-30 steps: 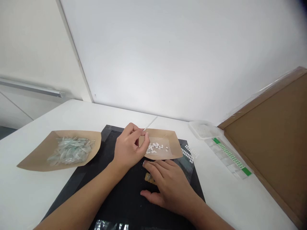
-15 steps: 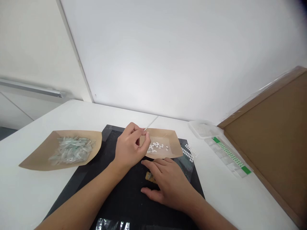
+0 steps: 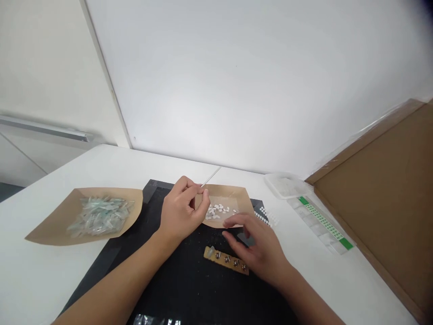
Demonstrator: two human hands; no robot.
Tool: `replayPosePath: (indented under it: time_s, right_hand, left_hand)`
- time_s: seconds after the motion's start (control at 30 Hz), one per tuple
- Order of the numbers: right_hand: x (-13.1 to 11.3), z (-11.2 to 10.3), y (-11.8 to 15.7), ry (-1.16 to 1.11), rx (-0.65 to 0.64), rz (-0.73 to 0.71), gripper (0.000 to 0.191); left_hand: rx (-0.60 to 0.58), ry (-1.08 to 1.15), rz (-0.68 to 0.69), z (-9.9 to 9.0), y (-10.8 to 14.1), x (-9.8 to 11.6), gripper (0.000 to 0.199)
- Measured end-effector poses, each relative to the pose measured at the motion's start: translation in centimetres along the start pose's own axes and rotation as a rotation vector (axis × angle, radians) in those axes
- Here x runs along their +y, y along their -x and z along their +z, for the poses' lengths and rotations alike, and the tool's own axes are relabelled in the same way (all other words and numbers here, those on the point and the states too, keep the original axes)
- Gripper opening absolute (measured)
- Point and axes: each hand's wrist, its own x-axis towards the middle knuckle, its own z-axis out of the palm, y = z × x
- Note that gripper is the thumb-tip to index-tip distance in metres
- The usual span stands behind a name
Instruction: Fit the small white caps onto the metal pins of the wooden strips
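A thin whitish stick [image 3: 212,175] is pinched in my left hand [image 3: 184,206], above the left edge of a brown paper tray [image 3: 237,194]. Small white pieces [image 3: 218,210] lie in that tray. My right hand [image 3: 257,246] hovers at the tray's near right corner, thumb and fingers apart, with nothing between them. Just left of it, on the black mat [image 3: 189,289], rests a narrow tan strip [image 3: 221,261] bearing several round metallic parts and a clear piece at its left end.
At the left stands a paper tray [image 3: 61,221] of clear plastic pieces. White dots [image 3: 264,219] lie right of the middle tray. Farther right are a clear container [image 3: 286,186] and a green-and-white strip [image 3: 324,222] on clear plastic. A brown board [image 3: 379,194] stands at the right.
My right hand has moved right and slightly up, uncovering the tan strip. My left hand still holds the stick in nearly the same place.
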Motion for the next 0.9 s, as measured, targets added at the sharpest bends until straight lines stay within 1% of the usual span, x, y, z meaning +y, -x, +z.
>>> replayPosePath:
  time_s: [0.07,0.13,0.3,0.53,0.6,0.77,0.9]
  right_hand:
    - [1.1,0.0,-0.4,0.007,0.094,0.051,0.007]
    - [2.0,0.1,-0.8,0.002,0.134,0.096,0.008]
    - [3.2,0.3,-1.7,-0.005,0.144,0.172,0.009]
    - [3.9,0.6,-2.2,0.039,0.173,0.193,0.007]
    - [4.1,0.5,-2.2,0.053,0.191,0.210,0.005]
    - [4.4,0.0,-2.0,0.087,0.201,0.218,0.015]
    - [4.7,-0.6,-1.8,0.152,0.202,0.204,0.015]
  left_hand:
    - [-0.002,0.001,0.002,0.0,0.0,0.0,0.016]
    - [-0.004,0.003,0.003,0.0,0.0,0.1,0.016]
    - [0.000,0.013,0.006,0.1,0.1,0.1,0.018]
    - [-0.006,0.018,0.001,0.1,0.2,0.0,0.018]
    - [-0.005,0.020,-0.002,0.1,0.2,0.1,0.018]
    - [-0.019,0.035,-0.006,0.0,0.3,0.0,0.017]
    - [-0.074,0.062,-0.002,0.2,0.4,-0.4,0.012]
